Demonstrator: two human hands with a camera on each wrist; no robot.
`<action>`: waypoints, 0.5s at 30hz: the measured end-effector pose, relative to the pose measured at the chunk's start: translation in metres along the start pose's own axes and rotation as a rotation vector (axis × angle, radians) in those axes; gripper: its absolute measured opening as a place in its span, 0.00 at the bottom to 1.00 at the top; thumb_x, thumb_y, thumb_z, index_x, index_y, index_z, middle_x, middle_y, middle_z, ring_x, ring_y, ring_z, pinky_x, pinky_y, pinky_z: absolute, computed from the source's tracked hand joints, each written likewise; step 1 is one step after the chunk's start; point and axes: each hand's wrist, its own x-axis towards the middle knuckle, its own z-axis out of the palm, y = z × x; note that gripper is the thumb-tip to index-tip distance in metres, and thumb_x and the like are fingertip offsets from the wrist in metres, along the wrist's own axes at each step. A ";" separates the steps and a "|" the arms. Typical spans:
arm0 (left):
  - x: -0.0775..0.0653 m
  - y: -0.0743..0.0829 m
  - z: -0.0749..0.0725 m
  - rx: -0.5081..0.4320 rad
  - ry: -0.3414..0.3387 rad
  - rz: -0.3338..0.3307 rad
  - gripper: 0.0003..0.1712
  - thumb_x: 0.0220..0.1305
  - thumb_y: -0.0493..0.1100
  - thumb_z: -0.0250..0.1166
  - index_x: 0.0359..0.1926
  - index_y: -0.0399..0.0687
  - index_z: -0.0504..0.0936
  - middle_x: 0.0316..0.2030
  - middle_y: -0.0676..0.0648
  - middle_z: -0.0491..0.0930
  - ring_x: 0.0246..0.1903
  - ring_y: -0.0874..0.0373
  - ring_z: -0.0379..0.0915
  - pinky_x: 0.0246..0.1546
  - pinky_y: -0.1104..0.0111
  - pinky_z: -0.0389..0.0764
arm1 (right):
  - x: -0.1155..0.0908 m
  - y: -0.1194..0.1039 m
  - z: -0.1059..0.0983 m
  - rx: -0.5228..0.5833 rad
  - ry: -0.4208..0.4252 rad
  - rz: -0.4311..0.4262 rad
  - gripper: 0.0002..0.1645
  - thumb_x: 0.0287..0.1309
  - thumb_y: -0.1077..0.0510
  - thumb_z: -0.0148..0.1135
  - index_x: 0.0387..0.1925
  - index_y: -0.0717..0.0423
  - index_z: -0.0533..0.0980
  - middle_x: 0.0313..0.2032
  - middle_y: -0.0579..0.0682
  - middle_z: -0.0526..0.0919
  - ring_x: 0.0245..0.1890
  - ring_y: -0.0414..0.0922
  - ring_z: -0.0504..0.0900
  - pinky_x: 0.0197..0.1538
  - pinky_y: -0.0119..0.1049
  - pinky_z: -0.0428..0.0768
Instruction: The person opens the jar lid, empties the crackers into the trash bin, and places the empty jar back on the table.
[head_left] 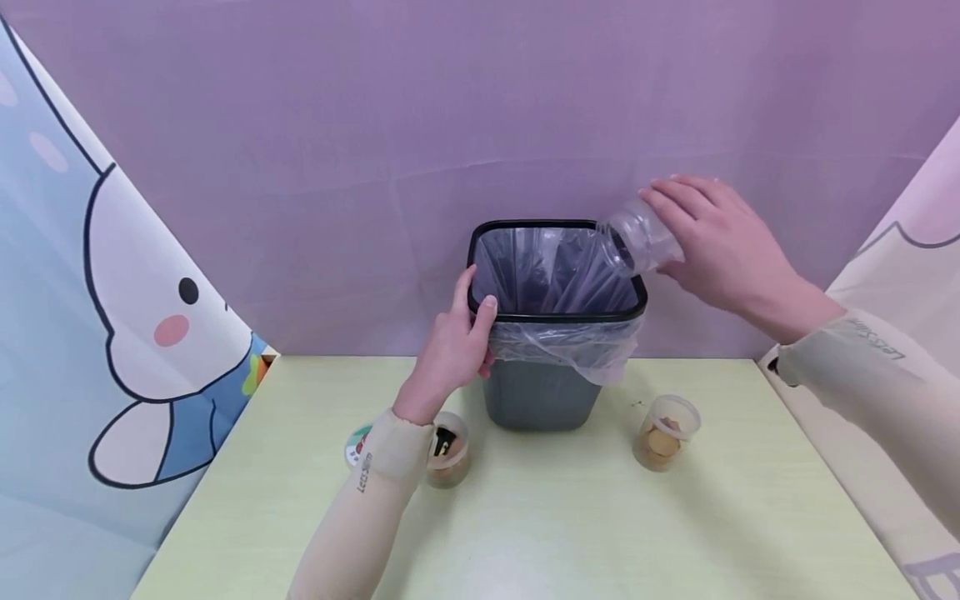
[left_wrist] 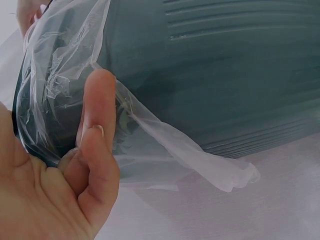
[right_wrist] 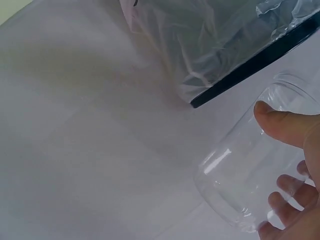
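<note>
A grey trash bin (head_left: 540, 400) with a black rim and a clear plastic liner (head_left: 525, 333) stands at the back of the table. At its left front corner, my left hand (head_left: 450, 346) grips the rim, thumb in front. The left wrist view has fingers (left_wrist: 99, 100) against the overhanging liner. Over the bin's right side, my right hand (head_left: 723, 242) holds a clear plastic jar (head_left: 645, 237), tilted with its mouth toward the opening. In the right wrist view the jar (right_wrist: 235, 165) looks see-through, with nothing visible inside.
To the right of the bin, a small clear tub (head_left: 667, 433) holds brownish flat pieces. Another tub (head_left: 447, 458), with dark and brown contents, stands by my left forearm. A round printed lid (head_left: 356, 447) lies partly behind that sleeve. A purple cloth backdrop (head_left: 337, 208) hangs behind.
</note>
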 end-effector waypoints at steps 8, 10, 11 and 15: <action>-0.001 0.000 -0.001 -0.003 0.000 0.001 0.39 0.72 0.71 0.40 0.78 0.75 0.38 0.16 0.45 0.78 0.11 0.51 0.76 0.25 0.59 0.79 | -0.027 0.014 0.005 0.058 -0.008 0.124 0.59 0.29 0.64 0.84 0.68 0.66 0.66 0.63 0.66 0.71 0.62 0.66 0.66 0.72 0.53 0.56; -0.001 0.000 0.000 -0.003 -0.001 0.000 0.39 0.72 0.71 0.40 0.77 0.76 0.37 0.16 0.45 0.78 0.11 0.51 0.76 0.24 0.59 0.79 | -0.034 0.016 0.007 0.075 -0.017 0.165 0.59 0.30 0.63 0.84 0.68 0.65 0.66 0.63 0.66 0.71 0.62 0.66 0.66 0.70 0.56 0.59; -0.001 0.000 0.000 -0.003 0.000 0.002 0.39 0.72 0.71 0.40 0.78 0.76 0.37 0.16 0.45 0.78 0.11 0.51 0.76 0.24 0.59 0.79 | -0.037 0.016 0.008 0.085 -0.026 0.192 0.58 0.31 0.62 0.84 0.69 0.65 0.65 0.63 0.65 0.71 0.62 0.66 0.66 0.68 0.58 0.61; -0.001 -0.001 0.000 -0.002 -0.002 0.011 0.40 0.72 0.72 0.40 0.78 0.75 0.37 0.16 0.45 0.78 0.11 0.51 0.76 0.24 0.60 0.79 | -0.050 0.019 0.012 0.127 -0.093 0.341 0.58 0.39 0.57 0.82 0.71 0.61 0.63 0.65 0.65 0.68 0.62 0.67 0.64 0.59 0.69 0.65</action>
